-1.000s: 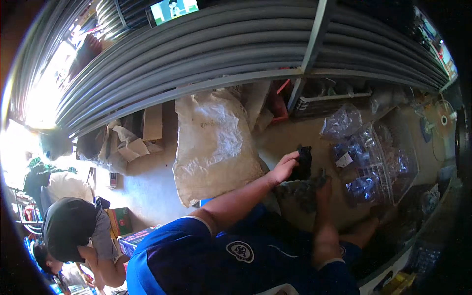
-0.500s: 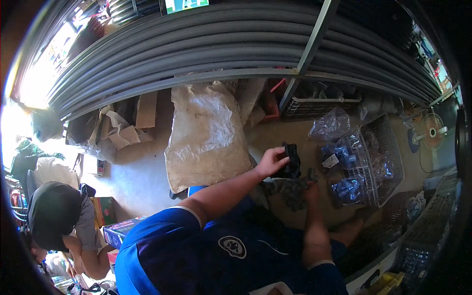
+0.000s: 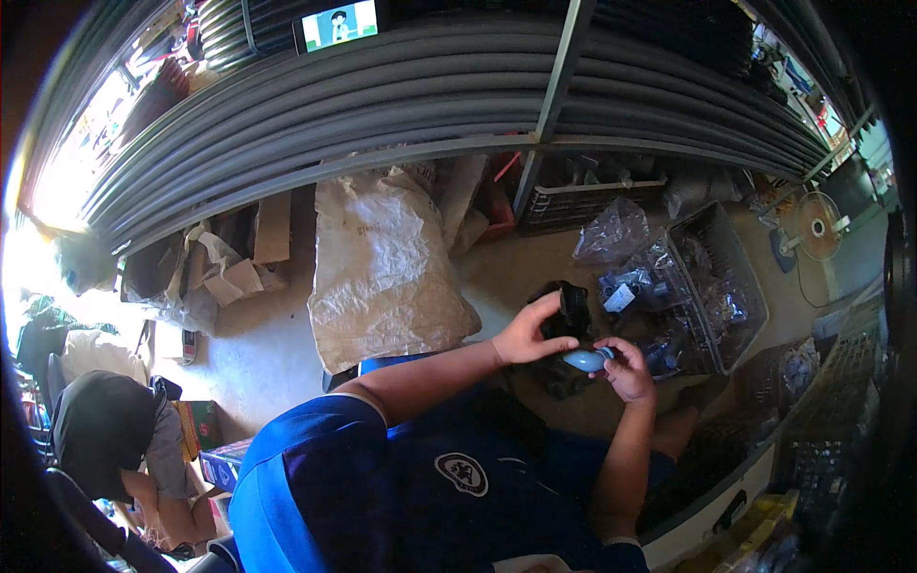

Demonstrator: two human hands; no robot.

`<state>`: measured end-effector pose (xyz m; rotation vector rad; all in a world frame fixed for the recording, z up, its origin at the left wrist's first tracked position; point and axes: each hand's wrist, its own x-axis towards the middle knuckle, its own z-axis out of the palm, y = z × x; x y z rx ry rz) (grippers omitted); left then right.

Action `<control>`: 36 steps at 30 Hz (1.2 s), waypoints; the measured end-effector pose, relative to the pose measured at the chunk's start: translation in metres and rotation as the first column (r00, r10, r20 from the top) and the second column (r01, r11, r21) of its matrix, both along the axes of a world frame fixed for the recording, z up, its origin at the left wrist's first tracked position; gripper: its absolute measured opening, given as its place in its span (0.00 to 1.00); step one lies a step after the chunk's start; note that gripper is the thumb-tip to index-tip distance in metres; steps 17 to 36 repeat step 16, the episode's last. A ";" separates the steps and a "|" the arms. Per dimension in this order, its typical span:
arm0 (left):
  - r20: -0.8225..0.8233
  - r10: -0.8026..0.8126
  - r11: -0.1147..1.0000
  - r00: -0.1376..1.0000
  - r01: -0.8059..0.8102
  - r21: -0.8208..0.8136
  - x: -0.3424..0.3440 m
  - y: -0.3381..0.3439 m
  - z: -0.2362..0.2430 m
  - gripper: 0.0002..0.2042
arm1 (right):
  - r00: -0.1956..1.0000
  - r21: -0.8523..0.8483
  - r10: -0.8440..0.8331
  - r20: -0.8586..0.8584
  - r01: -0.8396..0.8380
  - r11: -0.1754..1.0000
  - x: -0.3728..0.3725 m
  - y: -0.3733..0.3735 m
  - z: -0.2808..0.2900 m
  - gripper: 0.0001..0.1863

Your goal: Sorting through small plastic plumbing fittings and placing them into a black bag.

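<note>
My left hand is closed round the edge of a black, crumpled, bag-like thing, its thumb stretched toward the right. In the fingers of my right hand is a small blue-grey, rounded pipe fitting; its exact kind is hard to tell. The fitting sits close beside my left thumb, just below the black thing. Under both hands lies a dim heap of grey pieces, partly hidden by them.
Right of my hands, bagged blue parts lie against a grey plastic crate. A large tan sack stands to the left. Ahead runs a metal rack of dark pipes. Another person bends over at the far left.
My right hand has come up from the heap of grey pieces with the blue-grey fitting, beside my left hand. The black thing has turned and spread. The whole view has shifted slightly.
</note>
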<state>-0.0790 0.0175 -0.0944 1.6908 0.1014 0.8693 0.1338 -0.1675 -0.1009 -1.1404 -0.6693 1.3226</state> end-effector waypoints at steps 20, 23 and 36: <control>-0.067 -0.097 0.956 0.993 0.111 0.272 -0.016 0.006 0.023 0.26 | 0.956 0.218 -0.196 -0.220 0.244 0.945 -0.014 0.002 -0.015 0.38; -0.067 -0.097 0.956 0.993 0.111 0.272 -0.016 0.006 0.023 0.26 | 0.956 0.218 -0.196 -0.220 0.244 0.945 -0.014 0.002 -0.015 0.38; -0.067 -0.097 0.956 0.993 0.111 0.272 -0.016 0.006 0.023 0.26 | 0.956 0.218 -0.196 -0.220 0.244 0.945 -0.014 0.002 -0.015 0.38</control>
